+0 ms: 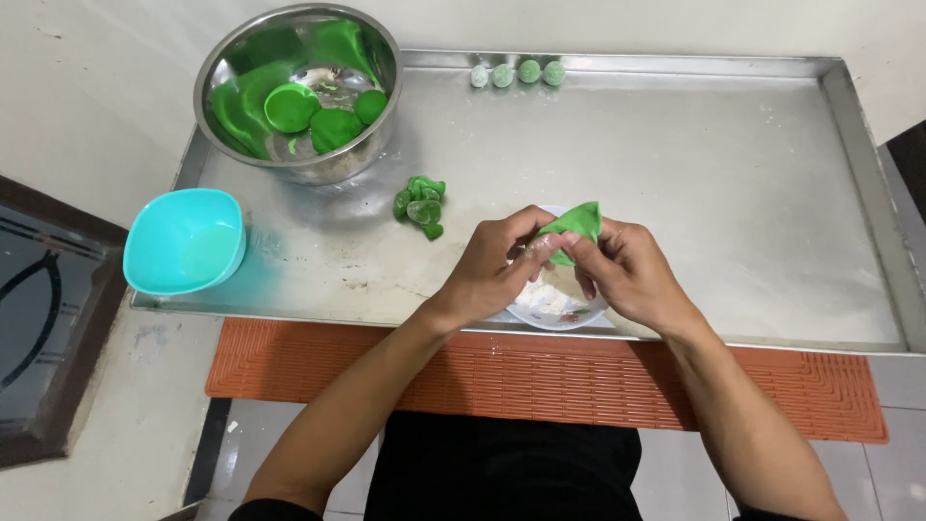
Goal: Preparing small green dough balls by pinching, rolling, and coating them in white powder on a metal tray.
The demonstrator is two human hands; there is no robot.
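Both hands [559, 265] pinch green dough [577, 226], seemingly folded.

Steel bowl [297, 92] back-left on tray [733, 193]; small bowl [183, 241] front-left; plate [555, 304] front-ctr.

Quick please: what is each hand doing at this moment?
Left hand: closed, pinching the green dough piece.
Right hand: closed, holding the same dough piece.

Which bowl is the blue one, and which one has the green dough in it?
The small turquoise bowl at the tray's left edge is the blue one. The green dough lumps sit in the big shiny metal bowl at the back corner.
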